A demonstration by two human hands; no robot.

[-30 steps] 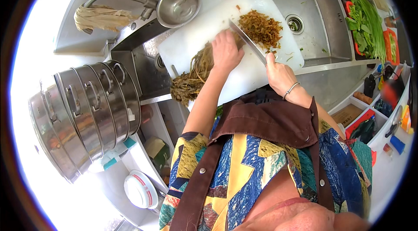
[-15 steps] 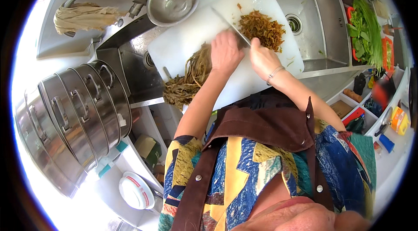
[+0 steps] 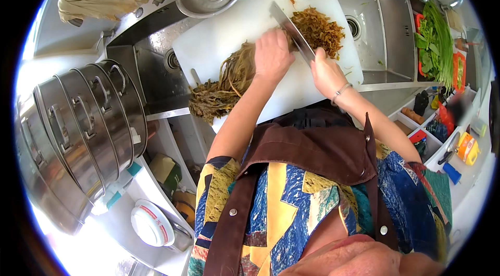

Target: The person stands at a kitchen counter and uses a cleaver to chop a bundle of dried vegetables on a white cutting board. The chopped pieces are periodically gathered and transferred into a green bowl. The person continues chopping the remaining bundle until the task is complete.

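Mid-slice, as I read it from my end: long greens (image 3: 239,70) on the left of the board (image 3: 224,34), the left hand (image 3: 274,54) steadying them, the right hand (image 3: 328,75) on the knife (image 3: 294,33), a chopped pile (image 3: 323,28) beyond. The next stroke, I'd judge, calls for fingertips tucked behind the knuckles and the greens fed a touch rightward under the knife. Left to right, then: the greens lap over the board's left edge close to its near corner, dark olive-brown, limp and stringy, bunched in a thick tangle there and running in longer strands toward mid-board. At their right end the left hand is half closed over them, fingers bent and close together; I can't make out every tip. Just beside those fingers, the knife slants from the far edge's side toward me, the right hand wrapped tight round its handle; whether it's touching the board, I can't tell. And near the right edge, the pile: loose, heaped shreds, more orange-brown than the greens, moist-looking and fairly fine.
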